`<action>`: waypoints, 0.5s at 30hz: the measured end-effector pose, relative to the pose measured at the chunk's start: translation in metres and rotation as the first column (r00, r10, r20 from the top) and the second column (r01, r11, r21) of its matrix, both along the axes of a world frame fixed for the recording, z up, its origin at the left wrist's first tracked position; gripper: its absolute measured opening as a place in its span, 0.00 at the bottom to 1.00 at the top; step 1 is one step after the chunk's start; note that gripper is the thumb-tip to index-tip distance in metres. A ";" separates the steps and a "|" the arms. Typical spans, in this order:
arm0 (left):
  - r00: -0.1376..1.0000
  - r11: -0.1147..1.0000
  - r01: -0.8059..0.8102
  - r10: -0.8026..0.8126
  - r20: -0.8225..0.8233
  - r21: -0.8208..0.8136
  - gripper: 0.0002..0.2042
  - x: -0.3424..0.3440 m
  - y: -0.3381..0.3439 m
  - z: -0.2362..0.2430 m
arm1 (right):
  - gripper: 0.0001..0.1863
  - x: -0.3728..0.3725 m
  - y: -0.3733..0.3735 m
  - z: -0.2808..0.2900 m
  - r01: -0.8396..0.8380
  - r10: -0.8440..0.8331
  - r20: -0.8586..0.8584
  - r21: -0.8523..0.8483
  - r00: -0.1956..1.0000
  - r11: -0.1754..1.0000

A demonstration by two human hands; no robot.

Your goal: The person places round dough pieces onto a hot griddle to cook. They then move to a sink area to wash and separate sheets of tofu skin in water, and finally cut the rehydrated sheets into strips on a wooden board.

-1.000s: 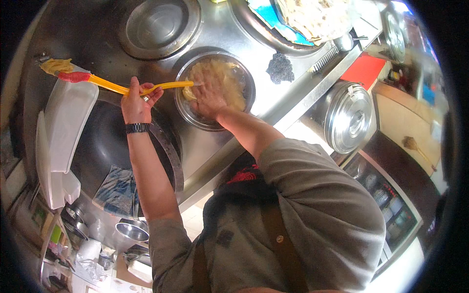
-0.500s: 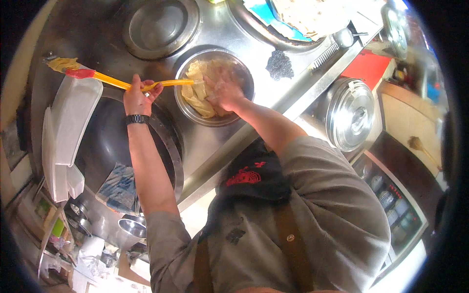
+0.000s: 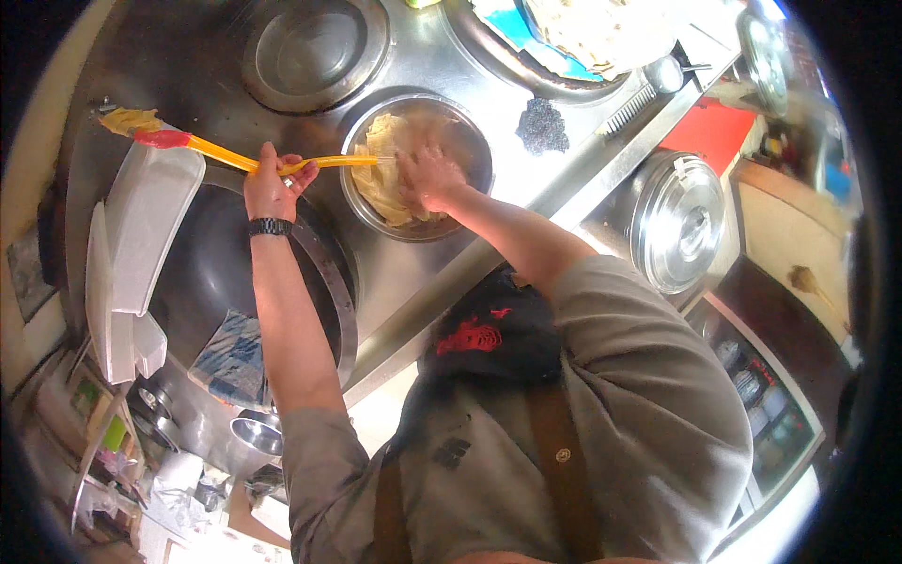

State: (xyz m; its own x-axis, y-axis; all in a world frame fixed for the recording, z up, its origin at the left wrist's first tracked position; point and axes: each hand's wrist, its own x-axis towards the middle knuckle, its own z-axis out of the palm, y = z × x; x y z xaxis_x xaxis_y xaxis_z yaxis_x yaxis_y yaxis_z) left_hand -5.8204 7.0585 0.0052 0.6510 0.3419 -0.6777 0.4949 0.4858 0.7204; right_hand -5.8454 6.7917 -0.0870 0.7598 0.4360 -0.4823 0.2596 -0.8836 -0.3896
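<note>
A long tool with a yellow handle (image 3: pixel 221 153), a red collar and a tan, ragged head slants over the counter. My left hand (image 3: pixel 272 193) is closed around its handle, a dark watch on the wrist. The handle's far end reaches over a round metal bowl (image 3: pixel 477 209). Inside that bowl lie crumpled, pale tan sheets (image 3: pixel 378 188), perhaps in liquid. My right hand (image 3: pixel 434 179) is down in the bowl beside the sheets, fingers spread. Whether its fingertips touch the sheets I cannot tell.
A large dark wok (image 3: pixel 211 249) with a patterned cloth (image 3: pixel 230 357) sits left, beside white plastic trays (image 3: pixel 155 230). A round metal lid (image 3: pixel 315 52) lies behind. To the right are a black scrubber (image 3: pixel 542 127), a brush (image 3: pixel 628 111) and a lidded pot (image 3: pixel 678 221).
My right hand's fingers have spread wider in the bowl. The left hand keeps its hold on the yellow-handled tool. The whole view has shifted slightly.
</note>
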 end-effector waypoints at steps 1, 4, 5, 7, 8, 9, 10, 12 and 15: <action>1.000 1.000 0.005 -0.005 -0.011 0.007 0.17 -0.001 0.001 -0.001 | 0.38 0.003 0.005 0.018 -0.023 0.016 -0.111 -0.061 0.994 0.998; 1.000 1.000 -0.003 0.003 -0.010 0.017 0.17 0.001 0.000 0.001 | 0.39 -0.005 0.027 0.026 -0.033 0.059 0.209 -0.126 0.976 0.992; 1.000 1.000 -0.003 0.003 -0.015 0.015 0.17 0.002 -0.002 0.002 | 0.40 -0.009 0.036 0.018 0.005 -0.006 0.214 0.009 0.977 1.000; 0.999 1.000 -0.005 0.005 -0.035 0.020 0.17 0.000 -0.003 0.006 | 0.42 -0.015 0.047 0.015 0.002 -0.007 0.161 0.035 0.987 0.999; 0.999 1.000 0.006 -0.005 -0.037 0.027 0.17 0.001 -0.003 0.008 | 0.43 -0.016 0.052 0.012 0.000 -0.006 0.134 0.048 0.991 0.999; 0.999 0.999 0.019 -0.018 -0.047 0.029 0.17 0.000 -0.003 0.007 | 0.44 -0.021 0.056 0.000 0.057 -0.078 0.207 0.104 0.975 0.993; 0.998 0.999 0.033 -0.031 -0.057 0.030 0.17 0.000 -0.003 0.007 | 0.43 -0.022 0.055 -0.012 0.024 -0.042 0.240 0.077 0.970 0.997; 0.997 0.999 0.048 -0.047 -0.053 0.015 0.17 0.002 -0.003 0.005 | 0.41 -0.024 0.049 -0.025 -0.049 0.042 0.299 0.018 0.953 0.999; 0.998 0.999 0.035 -0.034 -0.059 0.013 0.18 -0.001 -0.002 0.001 | 0.35 -0.021 0.047 -0.022 -0.095 0.098 0.065 -0.050 0.993 0.994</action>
